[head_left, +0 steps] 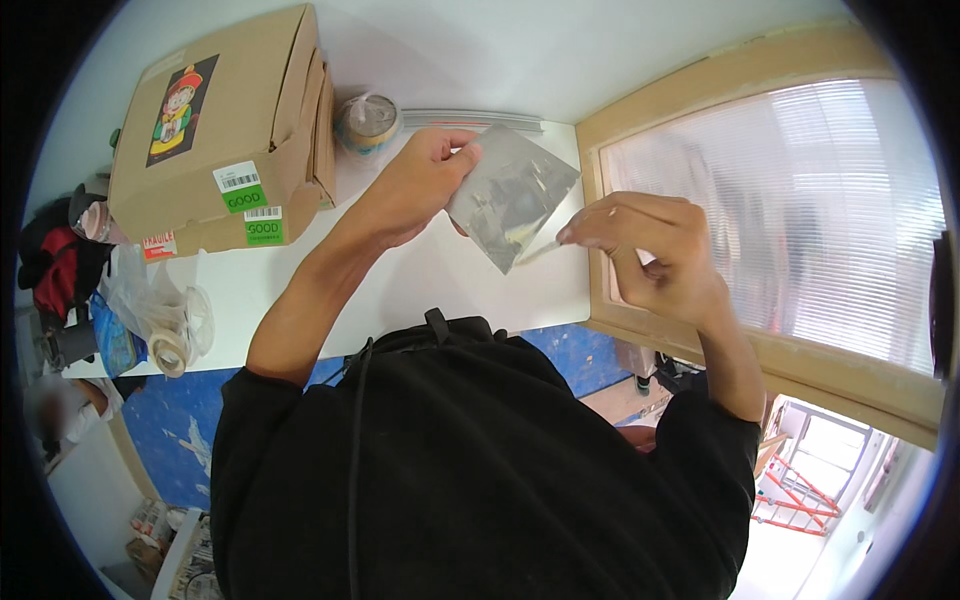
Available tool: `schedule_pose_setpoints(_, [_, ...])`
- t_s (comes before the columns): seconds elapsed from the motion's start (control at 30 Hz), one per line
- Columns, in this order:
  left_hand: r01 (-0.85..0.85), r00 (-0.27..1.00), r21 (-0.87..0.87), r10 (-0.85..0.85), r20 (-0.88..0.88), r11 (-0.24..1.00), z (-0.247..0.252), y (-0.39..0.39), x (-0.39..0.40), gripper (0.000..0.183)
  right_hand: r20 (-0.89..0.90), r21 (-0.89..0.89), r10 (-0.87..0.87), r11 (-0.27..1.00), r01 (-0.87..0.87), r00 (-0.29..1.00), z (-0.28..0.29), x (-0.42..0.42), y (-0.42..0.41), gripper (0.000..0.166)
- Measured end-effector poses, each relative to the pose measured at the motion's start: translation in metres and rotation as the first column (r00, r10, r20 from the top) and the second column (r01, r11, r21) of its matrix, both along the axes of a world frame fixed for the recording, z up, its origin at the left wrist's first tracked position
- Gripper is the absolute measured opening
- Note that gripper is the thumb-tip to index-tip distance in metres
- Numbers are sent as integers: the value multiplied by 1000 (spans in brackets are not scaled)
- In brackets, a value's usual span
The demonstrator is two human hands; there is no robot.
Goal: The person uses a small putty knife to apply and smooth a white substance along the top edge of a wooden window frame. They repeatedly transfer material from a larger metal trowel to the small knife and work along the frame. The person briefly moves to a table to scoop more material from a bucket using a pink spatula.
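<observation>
My left hand (424, 184) grips a thin grey square plate (510, 199) by its left edge, thumb on the upper face. The plate is held tilted above the white tabletop and carries pale, patchy marks or reflections across its surface. To the right, my right hand (652, 244) pinches a thin pale strip (541, 253) between thumb and fingertips. This strip reaches to the plate's lower right edge and is blurred; whether it is joined to the plate cannot be told.
Stacked cardboard boxes (217, 127) with labels stand at the left of the white tabletop (405, 289). Near the wall are a plastic-wrapped can (369, 124) and metal strips (472, 120). A tape roll (168, 352) lies front left. A wood-framed ribbed panel (780, 217) borders the right. Another person (90, 405) appears far left.
</observation>
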State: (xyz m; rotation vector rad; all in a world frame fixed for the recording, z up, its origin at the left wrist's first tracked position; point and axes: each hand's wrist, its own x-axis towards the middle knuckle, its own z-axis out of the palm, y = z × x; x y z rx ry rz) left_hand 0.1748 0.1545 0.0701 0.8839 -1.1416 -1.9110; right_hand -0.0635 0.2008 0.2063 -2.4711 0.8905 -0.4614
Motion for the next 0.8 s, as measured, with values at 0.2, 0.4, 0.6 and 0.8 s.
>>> schedule_pose_setpoints(0.2, [38,998,59,-34,-57,998,10,2,1,38,76,-442,51,897,-12,996,-16,5,-1,30])
schedule_pose_setpoints(0.4, [-112,992,-6,112,-65,994,14,2,-4,32,67,-353,72,934,-44,995,-13,-12,13,32])
schedule_pose_setpoints(0.6, [-31,992,-104,43,115,994,22,4,-1,39,82,-384,125,919,-84,989,-22,-2,-13,36])
schedule_pose_setpoints(0.8, [-110,982,-130,128,140,985,12,4,-6,40,49,-60,51,997,-48,997,-20,-8,-9,28])
